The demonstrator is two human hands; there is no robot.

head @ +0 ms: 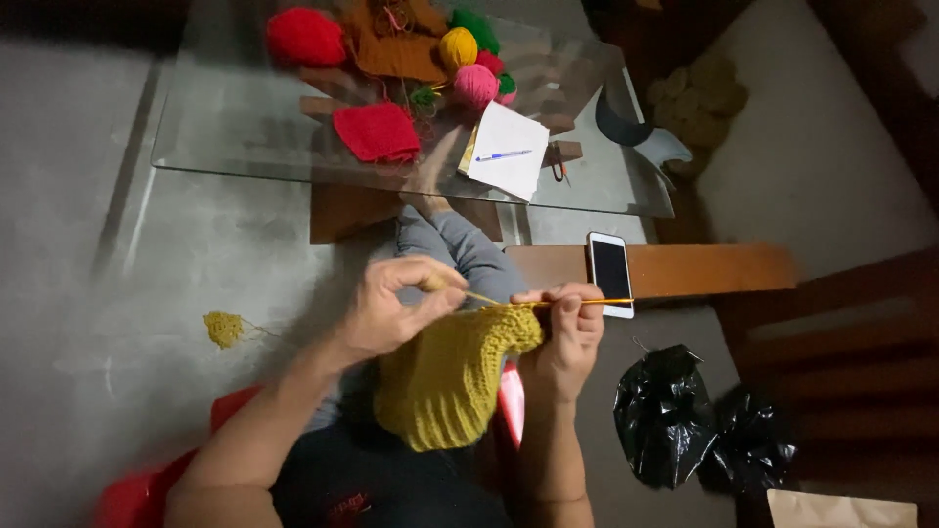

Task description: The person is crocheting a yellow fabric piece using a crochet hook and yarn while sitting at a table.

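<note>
Dim room, grey floor [117,244], glass table [235,137] with yarn balls [460,49], left hand [391,308] pinching crochet hook [460,290], right hand [567,337] gripping mustard crochet piece [450,376]

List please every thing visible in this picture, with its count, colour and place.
crochet piece: one, mustard yellow, hanging between both hands
crochet hook: one, pale handle, in left hand
yarn strand: one, yellow, across right fingers
yarn balls: several, red, yellow, green, pink, on glass table
red square: one, on table
paper: one, white, with blue pen
phone: one, white, on wooden ledge
black bags: two, floor at right
left hand: grips hook
right hand: holds piece
</note>
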